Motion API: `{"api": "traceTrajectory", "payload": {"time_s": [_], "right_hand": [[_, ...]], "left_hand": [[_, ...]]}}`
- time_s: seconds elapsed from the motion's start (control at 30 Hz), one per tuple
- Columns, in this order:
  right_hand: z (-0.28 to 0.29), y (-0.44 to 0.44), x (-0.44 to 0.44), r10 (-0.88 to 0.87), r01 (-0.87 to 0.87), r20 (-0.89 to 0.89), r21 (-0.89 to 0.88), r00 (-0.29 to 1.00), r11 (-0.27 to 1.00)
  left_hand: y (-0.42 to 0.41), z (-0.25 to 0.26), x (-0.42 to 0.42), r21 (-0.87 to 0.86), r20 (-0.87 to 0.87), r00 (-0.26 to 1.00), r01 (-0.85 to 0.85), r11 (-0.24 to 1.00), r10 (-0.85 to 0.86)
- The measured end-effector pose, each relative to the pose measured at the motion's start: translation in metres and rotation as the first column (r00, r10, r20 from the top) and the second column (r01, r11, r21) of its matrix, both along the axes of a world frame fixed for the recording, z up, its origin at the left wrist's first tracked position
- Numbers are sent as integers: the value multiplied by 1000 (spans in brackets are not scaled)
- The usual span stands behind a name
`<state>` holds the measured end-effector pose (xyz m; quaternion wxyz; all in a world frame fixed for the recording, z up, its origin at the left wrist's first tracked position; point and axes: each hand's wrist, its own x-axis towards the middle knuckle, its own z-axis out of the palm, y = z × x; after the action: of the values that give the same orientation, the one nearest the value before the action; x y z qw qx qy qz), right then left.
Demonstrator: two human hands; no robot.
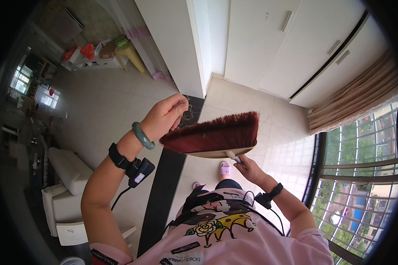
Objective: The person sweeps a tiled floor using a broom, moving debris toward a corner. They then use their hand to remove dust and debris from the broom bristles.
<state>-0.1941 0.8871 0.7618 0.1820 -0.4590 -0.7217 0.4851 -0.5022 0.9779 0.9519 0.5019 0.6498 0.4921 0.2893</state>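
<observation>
A broom head (215, 134) with dark red bristles and a beige base is held up before me, bristles turned away from my body. My right hand (250, 169) grips the handle close below the base. At the other end of the bristles, my left hand (167, 114) has its fingers pinched on a tangle of hair-like strands (188, 111). Bits of fluff and loose hairs stick to the bristle tips. A green bangle (142, 135) is on my left wrist, and black straps with small devices are on both forearms.
A white sofa (69, 175) stands at the left, with a yellow stool (132, 54) farther off. White cabinets (268, 43) line the far wall. Brown curtains (355, 96) and a barred window (358, 205) are at the right. A black strip (164, 185) crosses the tiled floor.
</observation>
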Motion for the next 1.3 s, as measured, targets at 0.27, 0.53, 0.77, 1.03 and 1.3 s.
{"api": "traceTrajectory", "payload": {"time_s": [0.27, 0.53, 0.77, 1.03, 1.3], "right_hand": [[0, -2, 4, -5, 5, 7, 1, 1000, 1000], [5, 0, 3, 11, -11, 22, -2, 1000, 1000], [3, 3, 0, 57, -58, 29, 32, 998, 998], [0, 6, -2, 107, -107, -15, 45, 994, 993], [11, 16, 1, 63, -63, 1, 80, 998, 995]], "left_hand": [[-13, -2, -26, -42, 96, 995, -20, 999, 24], [-22, -9, -21, -111, -47, 998, 31, 993, -37], [-5, -23, 2, 133, -367, 923, 176, 975, -117], [5, -33, 43, 195, -539, 800, 425, 884, -265], [18, -23, 12, -177, 45, 971, -225, 958, 236]]}}
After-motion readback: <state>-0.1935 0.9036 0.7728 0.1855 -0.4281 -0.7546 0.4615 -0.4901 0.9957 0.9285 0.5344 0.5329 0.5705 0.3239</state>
